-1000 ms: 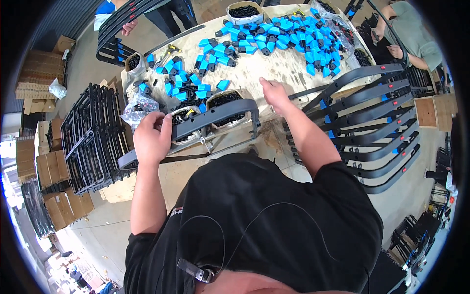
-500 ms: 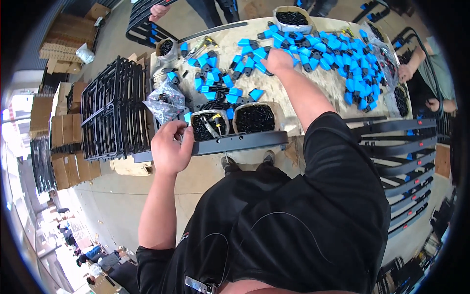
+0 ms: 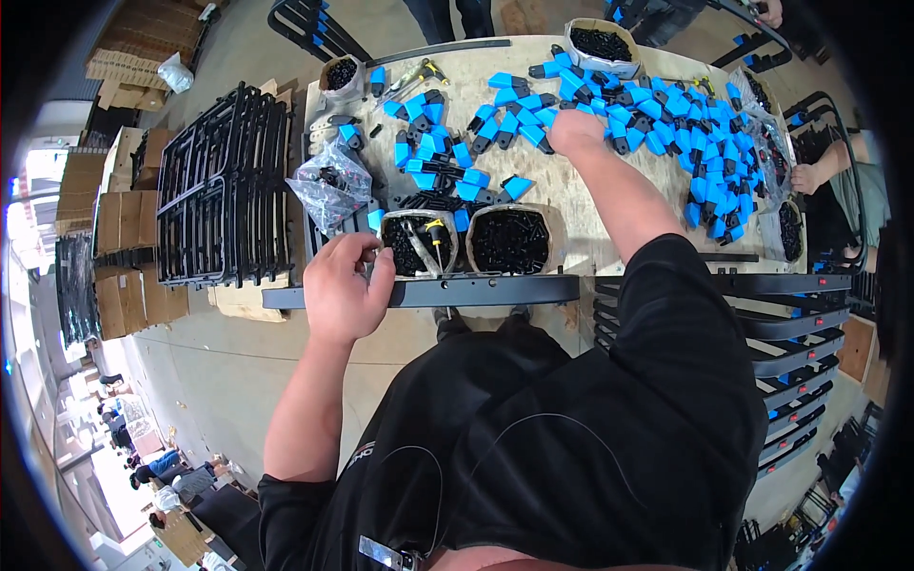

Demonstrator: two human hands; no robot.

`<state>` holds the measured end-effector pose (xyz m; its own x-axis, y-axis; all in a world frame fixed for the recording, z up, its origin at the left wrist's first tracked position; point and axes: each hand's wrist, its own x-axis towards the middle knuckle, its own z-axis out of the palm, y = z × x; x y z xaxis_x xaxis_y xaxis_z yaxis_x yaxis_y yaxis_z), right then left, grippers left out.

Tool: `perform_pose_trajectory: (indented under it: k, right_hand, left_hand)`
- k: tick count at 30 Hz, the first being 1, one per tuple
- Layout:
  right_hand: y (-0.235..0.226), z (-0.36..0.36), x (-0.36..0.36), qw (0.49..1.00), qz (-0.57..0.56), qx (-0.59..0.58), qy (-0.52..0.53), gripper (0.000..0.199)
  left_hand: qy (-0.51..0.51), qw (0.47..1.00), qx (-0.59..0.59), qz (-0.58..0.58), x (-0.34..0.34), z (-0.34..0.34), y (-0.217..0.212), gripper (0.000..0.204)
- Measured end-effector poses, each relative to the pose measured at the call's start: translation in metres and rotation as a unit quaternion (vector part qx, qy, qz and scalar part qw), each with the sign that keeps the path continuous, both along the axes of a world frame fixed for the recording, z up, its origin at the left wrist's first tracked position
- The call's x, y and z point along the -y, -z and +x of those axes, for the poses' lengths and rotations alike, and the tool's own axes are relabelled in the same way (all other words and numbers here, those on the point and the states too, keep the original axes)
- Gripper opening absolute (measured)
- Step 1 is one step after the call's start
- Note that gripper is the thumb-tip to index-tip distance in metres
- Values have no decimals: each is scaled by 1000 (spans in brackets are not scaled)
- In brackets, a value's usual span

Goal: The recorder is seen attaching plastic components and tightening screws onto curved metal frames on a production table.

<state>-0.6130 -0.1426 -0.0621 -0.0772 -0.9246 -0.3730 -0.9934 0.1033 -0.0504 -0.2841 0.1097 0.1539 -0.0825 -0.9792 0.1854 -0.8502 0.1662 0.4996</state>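
Observation:
A dark grey metal bar (image 3: 476, 289) lies along the near edge of the wooden table (image 3: 595, 205). My left hand (image 3: 345, 287) rests over its left part, fingers curled round it and thumb raised. Out across the table, my right hand (image 3: 577, 130) is at the left side of a big pile of blue-and-black plastic caps (image 3: 657, 114). The back of that hand hides its fingers. Behind the bar are two tubs of small black parts (image 3: 506, 238); the left one also holds a yellow-and-black screwdriver (image 3: 437, 244) and a pliers-like tool (image 3: 416, 246).
Stacked black metal frames (image 3: 224, 186) stand left of the table, and curved dark bars (image 3: 795, 328) at the right. A plastic bag (image 3: 330, 186) lies on the table's left side. Another person's hand (image 3: 809, 178) is at the right edge.
My view has shifted a little, so the table sits differently in it. My right hand remains at the caps, its fingers now more hidden. The left hand stays at the bar.

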Motion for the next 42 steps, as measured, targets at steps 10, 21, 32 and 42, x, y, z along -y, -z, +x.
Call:
perform_pose_trajectory:
  k: [10,21,32,42]
  right_hand:
    - [12,-35,-18,997,11,67,20,47]
    - [-71,-87,-228,556,86,785,258,22]
    - [-179,21,-432,680,228,671,187,14]
    - [-120,71,-499,679,119,611,391,49]
  left_hand:
    - [5,1000,8,-13,-4,0,2,15]
    - [44,992,-13,-119,-14,4,8,19]
    - [499,849,-93,-147,-106,-66,-21,53]
    - [139,961,-14,238,-83,38,108,71]
